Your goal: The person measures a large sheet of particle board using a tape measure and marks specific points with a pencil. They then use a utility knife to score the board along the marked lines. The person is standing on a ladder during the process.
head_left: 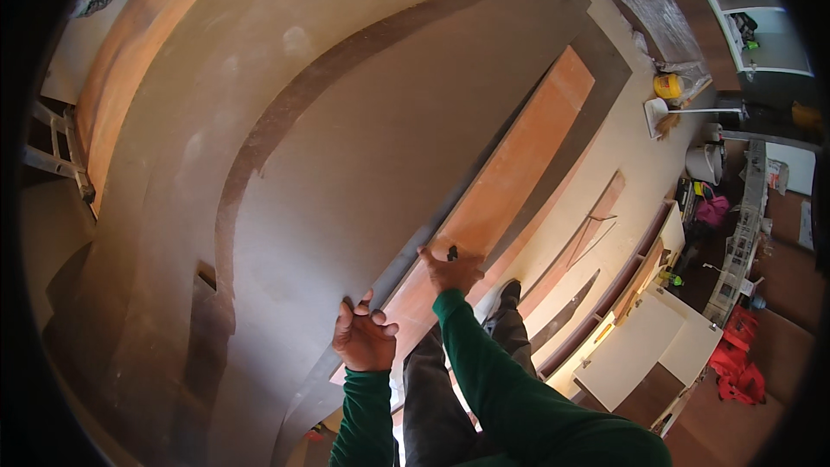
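Observation:
A long reddish-brown plywood strip (510, 164) lies slanted across a large brown sheet (363, 156), from near my legs to the far right. My right hand (454, 271) rests on the strip, its fingers bent round a small dark object (452, 252) too small to name. One finger of it reaches to the strip's left edge. My left hand (365, 342) is at the strip's near left edge, palm turned up and fingers half curled and apart, with nothing visible in it. A dark grey band runs along the strip's left side.
A curved dark strip (259, 134) lies on the sheet's left. Right of my legs are thin wood offcuts (579, 233) on the floor and a pale cabinet piece (635, 346). Farther right are a yellow bucket (667, 86), a dustpan (657, 117) and a red bag (737, 359). A ladder (60, 147) stands left.

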A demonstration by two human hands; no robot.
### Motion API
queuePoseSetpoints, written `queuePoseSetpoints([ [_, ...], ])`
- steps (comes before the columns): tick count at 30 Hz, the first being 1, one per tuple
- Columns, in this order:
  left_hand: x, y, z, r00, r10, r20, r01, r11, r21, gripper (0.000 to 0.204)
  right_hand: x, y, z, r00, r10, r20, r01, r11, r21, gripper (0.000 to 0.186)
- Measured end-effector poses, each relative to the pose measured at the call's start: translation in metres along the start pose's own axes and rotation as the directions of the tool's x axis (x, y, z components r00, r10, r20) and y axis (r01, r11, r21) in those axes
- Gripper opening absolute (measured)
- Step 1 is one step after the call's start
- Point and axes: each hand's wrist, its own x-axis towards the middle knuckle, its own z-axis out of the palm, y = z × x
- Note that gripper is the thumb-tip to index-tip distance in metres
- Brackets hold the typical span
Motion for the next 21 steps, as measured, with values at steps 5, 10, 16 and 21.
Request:
queuePoseSetpoints([
  [5, -0.004, 0.008, 0.011, 0.987, 0.033, 0.16, -0.025, 0.998, -0.054, 0.03, -0.028, 0.006, 0.006, 0.999, -0.01, -0.046, 0.012, 0.999, 0.046, 0.145],
  [10, -0.009, 0.008, 0.019, 0.983, 0.018, 0.181, 0.002, 0.994, -0.108, 0.03, -0.068, 0.015, 0.006, 0.997, -0.081, 0.001, 0.081, 0.994, -0.074, 0.14],
  [16, -0.01, 0.008, 0.011, 0.987, -0.025, 0.157, 0.031, 0.999, -0.031, 0.023, -0.103, 0.023, -0.008, 0.987, -0.04, 0.157, 0.026, 0.996, 0.087, 0.143],
  [21, -0.012, 0.004, 0.008, 0.993, -0.054, 0.108, 0.047, 0.997, 0.062, 0.017, -0.061, -0.014, -0.004, 0.976, 0.032, 0.214, -0.048, 0.996, 0.068, 0.147],
])
